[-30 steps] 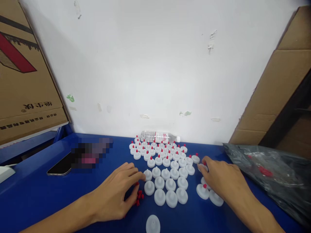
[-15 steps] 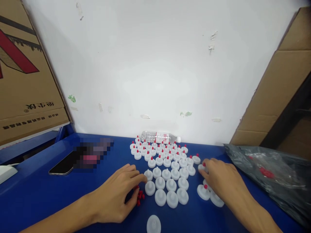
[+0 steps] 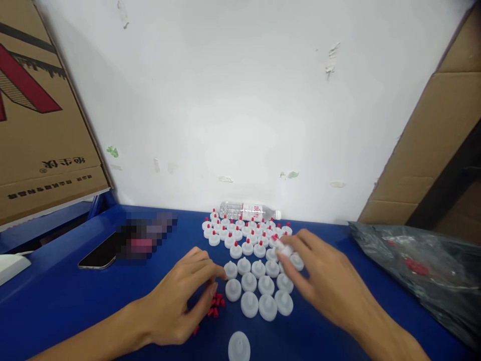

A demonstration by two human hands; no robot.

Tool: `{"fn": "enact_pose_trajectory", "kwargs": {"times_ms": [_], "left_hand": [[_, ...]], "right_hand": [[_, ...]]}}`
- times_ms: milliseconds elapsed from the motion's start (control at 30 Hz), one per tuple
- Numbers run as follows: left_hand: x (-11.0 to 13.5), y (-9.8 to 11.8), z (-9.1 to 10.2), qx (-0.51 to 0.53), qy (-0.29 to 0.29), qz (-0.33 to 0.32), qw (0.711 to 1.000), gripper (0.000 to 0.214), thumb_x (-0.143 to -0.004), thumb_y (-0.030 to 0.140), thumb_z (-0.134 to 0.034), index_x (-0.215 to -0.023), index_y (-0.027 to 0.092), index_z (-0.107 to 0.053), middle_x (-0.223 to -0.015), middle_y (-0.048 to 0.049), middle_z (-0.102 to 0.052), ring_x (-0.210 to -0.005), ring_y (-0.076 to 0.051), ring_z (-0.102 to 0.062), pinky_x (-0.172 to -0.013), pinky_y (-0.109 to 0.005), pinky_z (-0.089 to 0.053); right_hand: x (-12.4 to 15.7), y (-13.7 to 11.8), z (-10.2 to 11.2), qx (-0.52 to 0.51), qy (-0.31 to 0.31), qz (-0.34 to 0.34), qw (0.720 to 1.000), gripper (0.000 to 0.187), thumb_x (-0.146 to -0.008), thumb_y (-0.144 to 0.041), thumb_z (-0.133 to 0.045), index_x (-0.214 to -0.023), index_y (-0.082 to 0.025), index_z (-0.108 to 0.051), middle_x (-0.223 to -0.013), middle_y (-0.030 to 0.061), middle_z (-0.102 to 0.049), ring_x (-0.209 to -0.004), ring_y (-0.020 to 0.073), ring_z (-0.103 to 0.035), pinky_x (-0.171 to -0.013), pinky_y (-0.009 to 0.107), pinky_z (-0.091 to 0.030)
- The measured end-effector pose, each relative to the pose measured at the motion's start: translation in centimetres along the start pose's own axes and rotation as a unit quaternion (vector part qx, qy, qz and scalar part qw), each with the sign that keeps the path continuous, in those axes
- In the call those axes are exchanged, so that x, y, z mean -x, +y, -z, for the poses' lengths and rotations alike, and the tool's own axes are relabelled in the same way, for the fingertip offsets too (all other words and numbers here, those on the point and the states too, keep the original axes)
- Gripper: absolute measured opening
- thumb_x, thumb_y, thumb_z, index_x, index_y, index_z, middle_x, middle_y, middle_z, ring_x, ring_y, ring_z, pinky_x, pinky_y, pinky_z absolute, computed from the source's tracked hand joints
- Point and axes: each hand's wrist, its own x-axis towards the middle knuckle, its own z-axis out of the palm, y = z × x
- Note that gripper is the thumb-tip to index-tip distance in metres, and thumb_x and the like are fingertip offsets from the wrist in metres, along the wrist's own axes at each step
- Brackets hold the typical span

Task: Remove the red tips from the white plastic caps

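Many white plastic caps (image 3: 259,288) stand in rows on the blue table (image 3: 67,296); the far rows carry red tips (image 3: 236,244), the near rows are bare. My left hand (image 3: 180,301) rests curled on the table with its fingertips touching a bare cap (image 3: 230,271) at the left end of a row. Small red plugs (image 3: 216,306) lie loose under that hand. My right hand (image 3: 323,283) reaches over the right side of the group and pinches a white cap (image 3: 284,249) between thumb and forefinger. One lone cap (image 3: 239,347) sits near the front edge.
A clear water bottle (image 3: 248,211) lies against the white wall behind the caps. A dark phone (image 3: 98,256) lies at the left. A black plastic bag (image 3: 417,271) with red parts fills the right side. Cardboard boxes (image 3: 41,125) lean at both sides.
My right hand has moved left from the table's right side over the caps, carrying a white cap. The left hand has hardly moved.
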Motion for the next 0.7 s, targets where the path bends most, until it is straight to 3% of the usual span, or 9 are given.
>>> {"fn": "enact_pose_trajectory", "kwargs": {"times_ms": [67, 133, 267, 367, 533, 700], "left_hand": [[0.1, 0.3, 0.0, -0.002, 0.025, -0.028, 0.999, 0.032, -0.093, 0.006, -0.047, -0.118, 0.025, -0.053, -0.085, -0.0003, -0.062, -0.074, -0.020, -0.052, -0.077, -0.037, -0.040], [0.2, 0.7, -0.1, -0.004, 0.031, -0.041, 0.999, 0.034, -0.091, 0.009, -0.049, -0.121, 0.025, -0.052, -0.084, 0.0001, -0.061, -0.074, -0.020, -0.052, -0.078, -0.038, -0.040], [0.5, 1.2, -0.5, -0.016, 0.021, -0.047, 0.999, 0.011, -0.092, 0.017, -0.054, -0.100, 0.024, -0.050, -0.079, 0.0006, -0.060, -0.073, -0.021, -0.052, -0.076, -0.039, -0.040], [0.5, 1.5, -0.4, -0.023, -0.020, -0.032, 0.999, 0.011, -0.093, 0.017, -0.055, -0.091, 0.023, -0.046, -0.077, 0.0000, -0.061, -0.072, -0.020, -0.052, -0.075, -0.039, -0.041], [0.4, 1.6, 0.0, -0.021, -0.082, -0.029, 0.996, 0.011, -0.097, 0.013, -0.050, -0.092, 0.023, -0.047, -0.080, -0.0009, -0.058, -0.074, -0.020, -0.049, -0.078, -0.038, -0.043], [0.7, 1.6, -0.1, 0.107, -0.083, 0.027, 0.990, 0.030, -0.109, 0.025, -0.034, -0.082, 0.022, -0.045, -0.081, -0.0016, -0.058, -0.078, -0.021, -0.052, -0.088, -0.039, -0.046]], "right_hand": [[-0.3, -1.8, -0.1, -0.032, 0.001, 0.084, 0.996, 0.020, -0.107, -0.031, -0.049, -0.116, -0.021, -0.063, -0.102, 0.0064, -0.069, -0.084, 0.0205, -0.068, -0.074, 0.033, -0.051], [-0.2, -3.8, -0.6, -0.031, 0.041, 0.137, 0.989, 0.017, -0.105, -0.030, -0.053, -0.109, -0.019, -0.065, -0.101, 0.0067, -0.070, -0.086, 0.0212, -0.068, -0.074, 0.033, -0.050], [0.3, -7.2, -2.3, -0.053, 0.077, 0.225, 0.970, 0.019, -0.102, -0.034, -0.059, -0.101, -0.017, -0.067, -0.091, 0.0023, -0.071, -0.076, 0.0178, -0.065, -0.068, 0.034, -0.048], [0.6, -8.0, -2.8, -0.070, 0.093, 0.233, 0.965, 0.018, -0.102, -0.032, -0.059, -0.100, -0.016, -0.068, -0.085, 0.0004, -0.070, -0.071, 0.0163, -0.063, -0.071, 0.034, -0.048], [0.1, -7.4, -1.8, -0.052, 0.095, 0.234, 0.966, 0.016, -0.101, -0.026, -0.059, -0.104, -0.016, -0.070, -0.088, 0.0013, -0.072, -0.074, 0.0170, -0.064, -0.080, 0.036, -0.051], [-0.3, -7.4, -0.7, -0.052, 0.114, 0.240, 0.963, 0.019, -0.104, -0.024, -0.056, -0.105, -0.015, -0.072, -0.090, 0.0026, -0.075, -0.076, 0.0163, -0.066, -0.084, 0.036, -0.053]]}}
